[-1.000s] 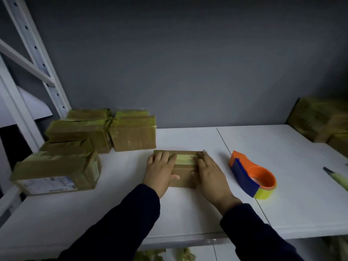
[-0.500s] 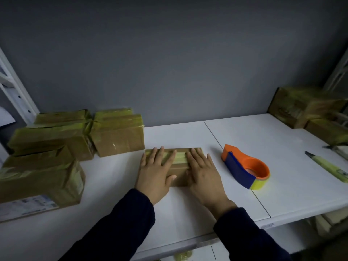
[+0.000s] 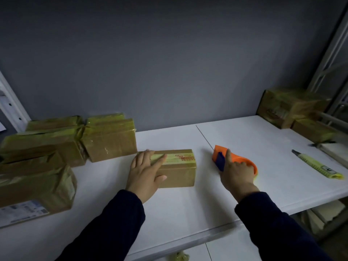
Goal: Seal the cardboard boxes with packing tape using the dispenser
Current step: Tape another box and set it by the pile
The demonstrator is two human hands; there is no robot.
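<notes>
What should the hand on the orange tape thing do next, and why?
Probably lift the orange plastic tape dispenser and bring it to the small brown cardboard box. The right hand curls over the dispenser, and the left hand lies flat on the box, steadying it.

Clad in long, dark navy sleeves, left sleeve and right sleeve alike. Plain, smooth fabric, loosely fitted, ending in soft cuffs at the wrists. Bare beyond the cuffs: left hand, right hand. Short fingernails, seen on the left thumb and forefinger. Dimly lit; weave, seams and any markings on the cloth lost in shadow.
</notes>
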